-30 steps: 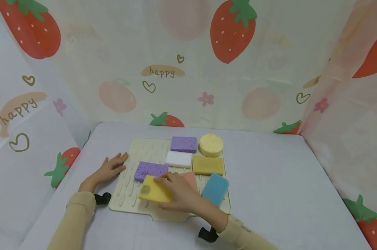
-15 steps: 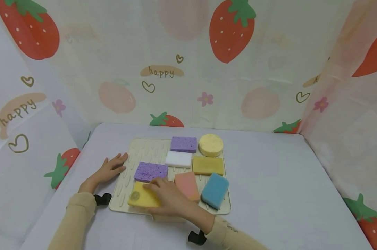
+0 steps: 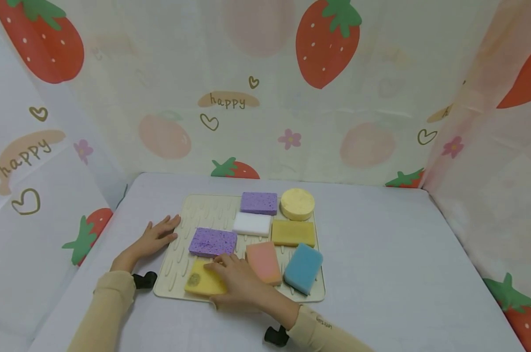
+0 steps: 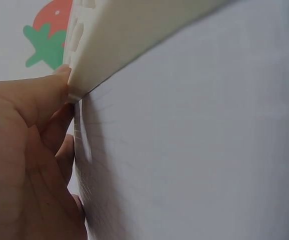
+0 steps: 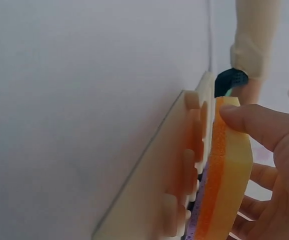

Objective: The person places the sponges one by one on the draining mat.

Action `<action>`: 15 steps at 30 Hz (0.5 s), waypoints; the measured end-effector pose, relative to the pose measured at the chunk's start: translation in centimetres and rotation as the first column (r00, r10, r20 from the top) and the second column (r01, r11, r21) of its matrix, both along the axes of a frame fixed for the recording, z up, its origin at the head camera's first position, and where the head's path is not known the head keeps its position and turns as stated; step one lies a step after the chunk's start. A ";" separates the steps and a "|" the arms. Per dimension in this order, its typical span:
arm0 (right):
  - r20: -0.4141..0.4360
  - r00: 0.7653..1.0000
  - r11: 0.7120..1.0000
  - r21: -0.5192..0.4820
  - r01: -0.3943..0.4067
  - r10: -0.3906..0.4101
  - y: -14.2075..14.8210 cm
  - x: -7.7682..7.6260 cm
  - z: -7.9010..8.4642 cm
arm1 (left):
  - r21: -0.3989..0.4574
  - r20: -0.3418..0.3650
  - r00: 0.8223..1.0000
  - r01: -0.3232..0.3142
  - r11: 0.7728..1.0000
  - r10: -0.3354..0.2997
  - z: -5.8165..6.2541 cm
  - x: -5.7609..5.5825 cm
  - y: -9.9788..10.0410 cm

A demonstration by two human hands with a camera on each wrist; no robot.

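Note:
In the head view my right hand point(image 3: 239, 283) pinches a yellow sponge point(image 3: 201, 279) with a round dark mark, over the front left of a cream ridged drying mat point(image 3: 175, 266). The right wrist view shows an orange layer point(image 5: 216, 165) on the sponge's underside, close to the mat's ridges; whether it touches them I cannot tell. Behind the sponge lies a speckled purple sponge point(image 3: 212, 242); a pink sponge point(image 3: 264, 264) is to the right of my hand. My left hand point(image 3: 153, 239) rests at the mat's left edge, its thumb point(image 4: 44, 95) touching the rim.
Also on the mat are a blue sponge point(image 3: 303, 269), an olive-yellow sponge point(image 3: 293, 233), a white sponge point(image 3: 251, 224), another purple sponge point(image 3: 258, 203) and a round cream sponge point(image 3: 297, 204). White cloth point(image 3: 380, 254) covers the table; a strawberry-print curtain point(image 3: 270, 117) stands behind.
The right hand has carried the yellow sponge leftward and down toward the mat, off the pink sponge, which now shows whole. In the last half second it shifted only slightly. My left hand stayed put.

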State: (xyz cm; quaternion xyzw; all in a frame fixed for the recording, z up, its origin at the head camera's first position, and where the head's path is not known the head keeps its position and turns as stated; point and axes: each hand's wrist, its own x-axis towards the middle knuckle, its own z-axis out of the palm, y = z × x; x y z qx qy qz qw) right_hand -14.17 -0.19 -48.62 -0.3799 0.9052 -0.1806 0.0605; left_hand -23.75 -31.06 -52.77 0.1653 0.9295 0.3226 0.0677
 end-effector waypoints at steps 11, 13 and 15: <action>-0.007 1.000 1.000 -0.001 0.025 -0.025 -0.1 0.0 -0.6 | -0.002 -0.004 1.000 -0.006 1.000 0.006 0.1 0.1 0.1; -0.010 1.000 1.000 0.003 0.028 -0.028 -0.1 -0.1 -0.7 | -0.001 -0.003 1.000 -0.004 1.000 0.004 0.2 0.1 0.1; -0.012 1.000 1.000 0.004 0.029 -0.029 -0.1 -0.1 -0.8 | -0.001 0.000 1.000 -0.003 1.000 0.003 0.2 0.1 0.1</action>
